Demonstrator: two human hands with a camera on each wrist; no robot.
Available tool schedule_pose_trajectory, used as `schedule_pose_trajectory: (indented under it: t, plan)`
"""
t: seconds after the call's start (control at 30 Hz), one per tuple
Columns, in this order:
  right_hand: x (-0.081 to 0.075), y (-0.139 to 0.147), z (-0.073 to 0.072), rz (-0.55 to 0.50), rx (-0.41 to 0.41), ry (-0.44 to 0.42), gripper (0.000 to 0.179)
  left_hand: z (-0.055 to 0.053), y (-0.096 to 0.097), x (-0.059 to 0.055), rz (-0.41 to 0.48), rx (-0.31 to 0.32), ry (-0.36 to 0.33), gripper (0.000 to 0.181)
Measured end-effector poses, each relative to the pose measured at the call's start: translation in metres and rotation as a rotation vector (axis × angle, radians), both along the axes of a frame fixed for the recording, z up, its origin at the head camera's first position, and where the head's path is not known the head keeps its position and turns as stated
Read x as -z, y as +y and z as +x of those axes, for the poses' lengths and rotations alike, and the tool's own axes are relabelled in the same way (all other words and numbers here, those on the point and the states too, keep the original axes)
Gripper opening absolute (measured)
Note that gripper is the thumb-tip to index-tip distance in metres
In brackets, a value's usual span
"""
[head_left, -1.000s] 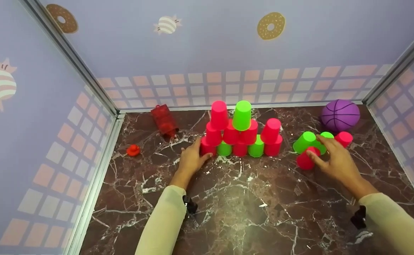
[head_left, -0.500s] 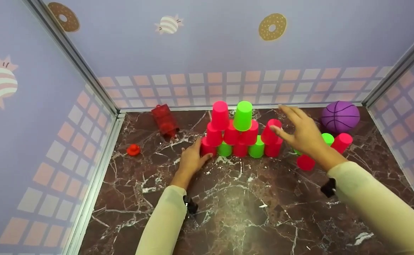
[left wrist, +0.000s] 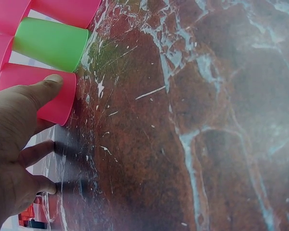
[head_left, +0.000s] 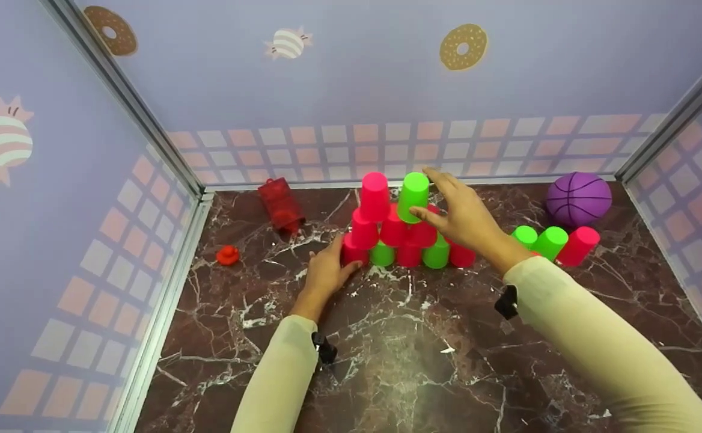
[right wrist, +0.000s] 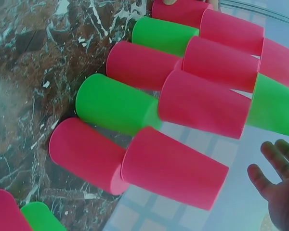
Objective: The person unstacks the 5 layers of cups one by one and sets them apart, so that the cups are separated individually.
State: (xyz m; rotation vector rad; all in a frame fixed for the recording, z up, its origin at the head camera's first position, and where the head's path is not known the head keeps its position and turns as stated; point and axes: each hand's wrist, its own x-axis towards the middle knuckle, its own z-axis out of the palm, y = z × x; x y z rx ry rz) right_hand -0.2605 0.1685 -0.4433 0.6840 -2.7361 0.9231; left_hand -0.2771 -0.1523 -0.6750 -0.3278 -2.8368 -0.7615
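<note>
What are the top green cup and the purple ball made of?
The top green cup looks like smooth, satin plastic: even colour, no grain. The purple ball seems matte rubber or plastic, with no sharp glints; I can't tell which.

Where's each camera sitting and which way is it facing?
Head: on the person's head, facing forward and down at the cup stack; left hand, right hand and sleeves show.
Left: on that wrist, facing the end pink cup and marble surface; left hand shows.
Right: on that wrist, facing the cup stack; part of right hand and a bit of left hand show.
Head and right views share the top green cup.
</note>
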Motion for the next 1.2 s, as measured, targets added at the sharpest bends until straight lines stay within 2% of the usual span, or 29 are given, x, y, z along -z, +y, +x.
schedule_pose_trajectory:
  t: [0.23,0.37,0.43,0.5,0.6,0.7,0.77,0.93,1.07,1.2]
  plan:
    - [0.003,-0.002,-0.003,-0.09,-0.041,0.008,0.072,0.001,0.002,-0.004,0.006,-0.008,-0.042,0.072]
    - [-0.001,0.004,0.001,-0.12,-0.047,0.033,0.07,0.001,0.004,-0.003,0.012,-0.009,-0.018,0.07]
    - [-0.002,0.01,0.002,-0.126,-0.042,0.055,0.07,0.007,0.006,-0.015,0.031,-0.008,-0.028,0.069]
    - [-0.004,0.016,0.005,-0.126,-0.028,0.08,0.071,0.011,0.007,-0.022,0.033,-0.01,-0.011,0.067]
    - [-0.006,0.026,0.007,-0.127,-0.003,0.115,0.071,0.026,0.012,-0.052,0.066,-0.006,-0.056,0.065]
    - [-0.007,0.036,0.009,-0.128,0.019,0.133,0.071,0.033,0.013,-0.062,0.083,-0.005,-0.082,0.065]
    - [-0.006,0.043,0.011,-0.127,0.033,0.136,0.07,0.029,0.012,-0.054,0.075,-0.011,-0.084,0.066]
    - [-0.005,0.06,0.017,-0.114,0.066,0.139,0.069,0.008,0.006,-0.012,0.021,-0.041,-0.049,0.072]
    - [-0.003,0.078,0.022,-0.081,0.082,0.164,0.072,0.002,0.003,-0.003,-0.018,-0.046,-0.052,0.075]
    - [0.0,0.1,0.027,-0.052,0.104,0.194,0.072,0.001,0.004,-0.005,-0.028,-0.044,-0.07,0.073]
